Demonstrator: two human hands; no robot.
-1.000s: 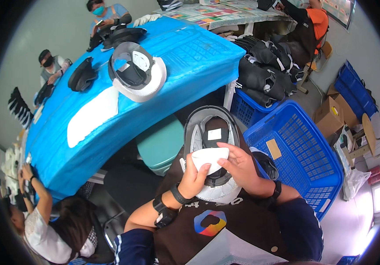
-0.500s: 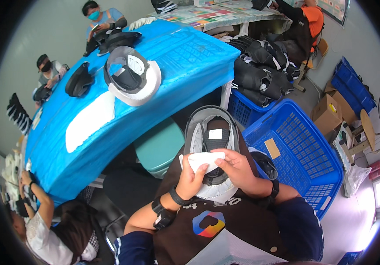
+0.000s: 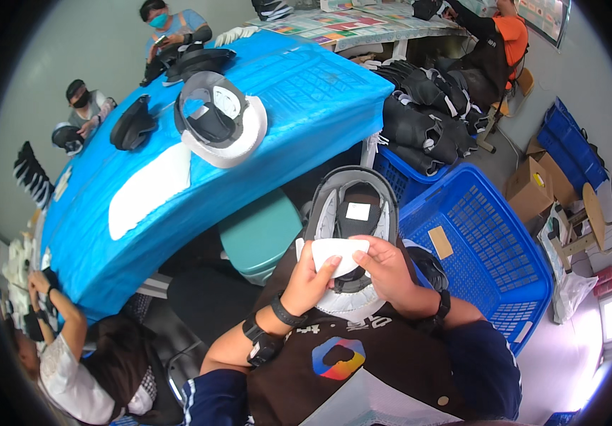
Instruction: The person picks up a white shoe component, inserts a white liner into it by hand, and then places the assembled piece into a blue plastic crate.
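Note:
My left hand point(image 3: 309, 278) and my right hand point(image 3: 387, 271) pinch a small white flat piece point(image 3: 339, 257) between thumbs and fingers, one at each end. Directly beneath it, in my lap, lies an oval padded shell point(image 3: 363, 226), black inside with a grey rim, pale side panels and a white label. The piece and my fingers hide part of the shell's near end. Whether the piece touches the shell, I cannot tell. Its exact kind does not show.
Ahead-left stands a blue-covered table point(image 3: 306, 106) with a similar shell point(image 3: 249, 138), black pieces and a white sheet point(image 3: 149, 192). A teal bin point(image 3: 260, 231) sits below. To my right is a blue basket point(image 3: 505, 277); behind it, stacked black padded items point(image 3: 426, 128). Several people work around.
The white piece, both hands and the shell appear slightly farther right as the whole view shifts. The white piece now faces up more flatly. Both hands keep their pinch on it.

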